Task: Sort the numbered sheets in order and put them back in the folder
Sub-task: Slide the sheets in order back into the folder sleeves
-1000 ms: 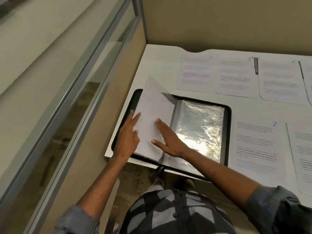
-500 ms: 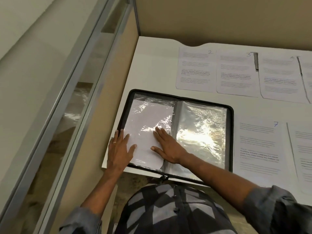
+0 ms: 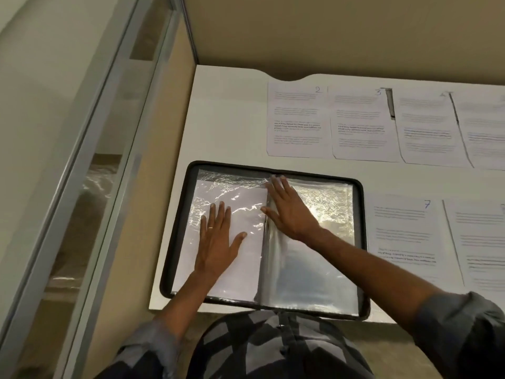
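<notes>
The folder (image 3: 179,225) lay open at the near left corner of the bench (image 3: 226,113), its near rim along the bench's near edge. The left hand (image 3: 216,242) lay flat on the left pocket, fingers straight and slightly spread, pressing the filed sheet (image 3: 243,272), which showed white and blank through the crinkled plastic; the right hand (image 3: 291,212) was equally flat and held nothing, its fingertips at the far end of the spine (image 3: 263,258) and its palm on the inner edge of the right pocket (image 3: 314,277), which looked empty. The loose sheets lay on the bench: sheet 2 (image 3: 296,121) and sheet 3 (image 3: 360,124) were side by side in the far row, with more to their right whose numbers I could not read; sheet 7 (image 3: 404,236) lay just right of the folder, and another beside it was cut off by the frame.

The step in hand seemed to be seating the filed sheet and flattening the page. To do it well, I judged, the left hand should pin the sheet while the right swept along the spine from far to near, pushing out trapped air; pressure should be light and even, since the thin film would likely wrinkle or drag the paper askew. The sheet sat a little short of the pocket's far edge, so it would be worth checking that it lay square to the spine before reaching for sheet 2, probably the next to go in.
</notes>
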Demonstrator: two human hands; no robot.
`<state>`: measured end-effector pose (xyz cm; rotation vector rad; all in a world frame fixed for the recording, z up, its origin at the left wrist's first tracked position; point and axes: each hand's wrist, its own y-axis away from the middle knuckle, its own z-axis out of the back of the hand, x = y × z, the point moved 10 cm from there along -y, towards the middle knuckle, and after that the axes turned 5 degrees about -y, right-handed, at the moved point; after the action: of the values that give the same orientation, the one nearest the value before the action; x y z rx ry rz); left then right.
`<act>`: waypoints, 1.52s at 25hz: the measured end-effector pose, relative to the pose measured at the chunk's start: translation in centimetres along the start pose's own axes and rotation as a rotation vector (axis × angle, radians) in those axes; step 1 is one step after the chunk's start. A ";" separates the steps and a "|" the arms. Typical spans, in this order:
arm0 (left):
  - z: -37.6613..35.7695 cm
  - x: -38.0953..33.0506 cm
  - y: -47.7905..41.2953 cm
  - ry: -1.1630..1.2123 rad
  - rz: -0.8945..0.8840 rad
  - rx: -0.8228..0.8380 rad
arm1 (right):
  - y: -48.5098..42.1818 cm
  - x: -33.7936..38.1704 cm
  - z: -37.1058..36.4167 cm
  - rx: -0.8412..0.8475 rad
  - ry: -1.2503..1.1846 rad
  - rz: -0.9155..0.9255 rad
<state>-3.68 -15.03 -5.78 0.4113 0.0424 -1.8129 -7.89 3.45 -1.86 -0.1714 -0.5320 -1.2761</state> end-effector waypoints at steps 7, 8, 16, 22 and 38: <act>3.4 -5.6 -12.7 -0.052 -0.178 -0.053 | -5.8 -11.9 9.6 -0.147 0.095 -0.219; 3.7 -6.4 -14.4 -0.064 -0.186 -0.055 | -6.3 -13.1 10.4 -0.152 0.099 -0.239; 4.5 -9.9 -23.5 -0.139 -0.212 -0.060 | -9.9 -16.8 10.3 -0.102 0.075 -0.288; 0.7 -11.1 -27.4 -0.158 -0.166 -0.023 | -10.3 -21.0 6.8 -0.051 0.065 -0.327; 0.8 -7.2 -33.1 1.158 0.533 0.027 | -11.4 -20.8 5.2 -0.150 -0.042 -0.253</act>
<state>-33.44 0.89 -8.90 1.3045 0.6417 -0.8661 -24.01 20.16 -8.97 -0.2628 -0.5050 -1.5631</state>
